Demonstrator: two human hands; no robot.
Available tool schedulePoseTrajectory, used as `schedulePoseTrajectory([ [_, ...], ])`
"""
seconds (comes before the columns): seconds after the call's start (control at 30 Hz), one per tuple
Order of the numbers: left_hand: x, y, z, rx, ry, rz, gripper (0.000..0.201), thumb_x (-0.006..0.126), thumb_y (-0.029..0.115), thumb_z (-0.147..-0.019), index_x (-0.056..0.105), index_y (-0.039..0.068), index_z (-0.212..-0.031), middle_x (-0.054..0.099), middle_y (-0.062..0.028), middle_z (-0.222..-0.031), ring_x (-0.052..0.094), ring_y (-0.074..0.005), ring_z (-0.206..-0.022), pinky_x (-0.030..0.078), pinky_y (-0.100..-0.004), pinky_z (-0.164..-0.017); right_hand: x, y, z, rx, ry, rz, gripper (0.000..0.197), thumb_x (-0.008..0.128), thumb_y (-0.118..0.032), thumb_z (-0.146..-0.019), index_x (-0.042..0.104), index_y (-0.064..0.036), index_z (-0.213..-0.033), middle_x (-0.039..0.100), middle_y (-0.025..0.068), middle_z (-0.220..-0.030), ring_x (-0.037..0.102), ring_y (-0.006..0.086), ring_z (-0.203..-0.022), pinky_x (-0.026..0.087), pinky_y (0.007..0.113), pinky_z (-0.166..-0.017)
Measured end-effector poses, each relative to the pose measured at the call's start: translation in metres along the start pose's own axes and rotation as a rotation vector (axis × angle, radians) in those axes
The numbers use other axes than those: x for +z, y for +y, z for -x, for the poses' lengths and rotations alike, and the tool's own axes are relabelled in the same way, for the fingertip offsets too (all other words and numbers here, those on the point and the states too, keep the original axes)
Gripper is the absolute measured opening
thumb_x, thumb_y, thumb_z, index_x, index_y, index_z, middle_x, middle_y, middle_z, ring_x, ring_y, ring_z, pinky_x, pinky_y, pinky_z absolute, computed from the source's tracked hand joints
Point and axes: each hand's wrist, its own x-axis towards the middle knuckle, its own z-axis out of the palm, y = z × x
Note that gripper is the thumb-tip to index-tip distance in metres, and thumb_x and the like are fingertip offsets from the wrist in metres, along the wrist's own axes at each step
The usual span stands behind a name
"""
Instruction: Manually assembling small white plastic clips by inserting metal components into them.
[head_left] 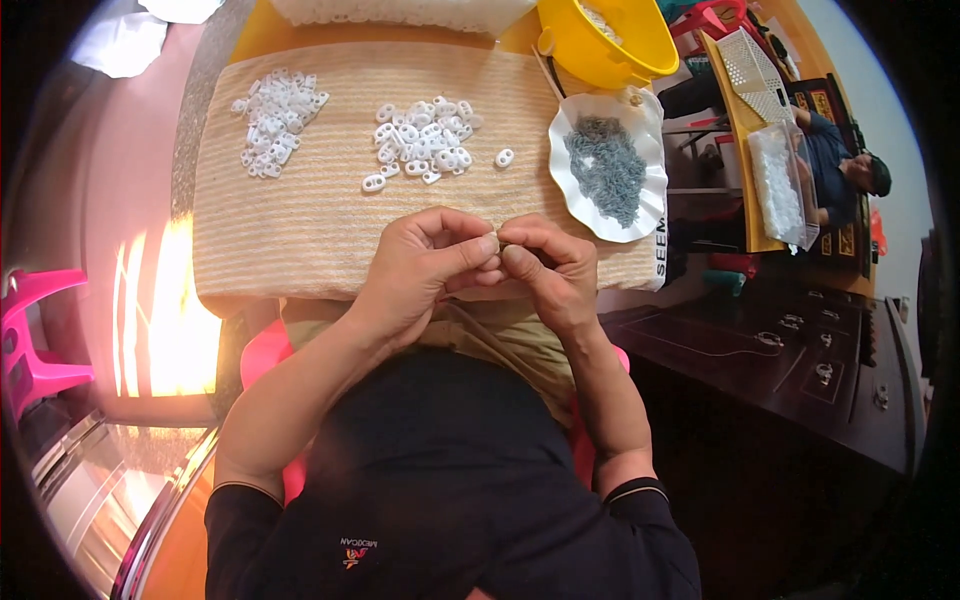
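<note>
Counter (pixel 250 38), one, wood-coloured, most of its top under one striped cloth (pixel 300 225).
Hands, two: left hand (pixel 425 255) and right hand (pixel 550 268), brought together over the near edge, thumbs and forefingers closed in a pinch on what looks like one tiny piece (pixel 498 237), its kind too small to tell from where I stand. Best done, I judge, with fingertips squarely opposed, pressure light and even, wrists steady, the work held over the cloth so a drop lands within reach.

Counts, largest first. Yellow basin (pixel 590 62), one, far right. White wavy-rimmed dish (pixel 651 150), one, right of the hands; in it a heap of thin grey pieces (pixel 605 165), too tangled to number. Heaps of small white holed pieces, two: left heap (pixel 272 120) and middle heap (pixel 425 138), dozens apiece, overlapping past exact count. Stray white piece (pixel 504 158), one, between middle heap and dish
</note>
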Motion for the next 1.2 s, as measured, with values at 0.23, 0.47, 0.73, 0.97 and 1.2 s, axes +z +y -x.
schedulePoseTrajectory([
  [0.23,0.001,-0.001,-0.001,-0.013,0.03,0.017,0.014,0.064,0.003,-0.087,0.06,0.0,-0.099,0.066,-0.0091,-0.087,0.066,-0.0149,-0.075,0.057,-0.0267,-0.072,0.004,-0.004,0.003,0.192,0.061,-0.194,0.012,0.063,-0.005,-0.089,0.062,0.0041,-0.098,0.064,0.0082,-0.096,0.06,0.0121,-0.084,0.05,0.023,-0.076],
  [0.47,0.0,-0.001,-0.001,-0.026,0.039,0.029,0.015,0.063,0.003,-0.087,0.06,-0.001,-0.102,0.066,-0.0104,-0.09,0.066,-0.0155,-0.077,0.058,-0.0269,-0.073,0.002,0.0,0.003,0.204,0.063,-0.216,0.014,0.063,-0.007,-0.09,0.061,0.0043,-0.097,0.063,0.0079,-0.095,0.058,0.0097,-0.078,0.05,0.023,-0.072],
  [0.73,0.001,-0.001,-0.001,-0.018,0.043,0.013,0.015,0.063,0.002,-0.087,0.059,-0.003,-0.102,0.066,-0.0107,-0.09,0.066,-0.0151,-0.077,0.058,-0.027,-0.073,0.001,0.003,0.004,0.22,0.084,-0.19,0.014,0.063,-0.009,-0.09,0.062,0.0036,-0.097,0.063,0.0067,-0.092,0.059,0.009,-0.077,0.049,0.022,-0.072],
  [0.97,0.004,0.002,0.0,-0.008,0.047,-0.009,0.014,0.063,0.002,-0.087,0.06,-0.004,-0.1,0.066,-0.011,-0.088,0.065,-0.0139,-0.076,0.056,-0.0248,-0.071,0.001,0.001,0.003,0.201,0.062,-0.131,0.013,0.063,-0.009,-0.091,0.062,0.0033,-0.096,0.063,0.0061,-0.091,0.059,0.0085,-0.078,0.049,0.022,-0.073],
  [1.2,0.002,0.0,0.001,0.02,0.034,-0.059,0.016,0.064,0.002,-0.087,0.061,-0.006,-0.101,0.066,-0.011,-0.087,0.065,-0.0134,-0.076,0.056,-0.0246,-0.071,0.003,-0.003,0.004,0.186,0.032,-0.113,0.013,0.062,-0.008,-0.09,0.063,0.0034,-0.096,0.063,0.0062,-0.093,0.058,0.0089,-0.08,0.048,0.022,-0.074],
])
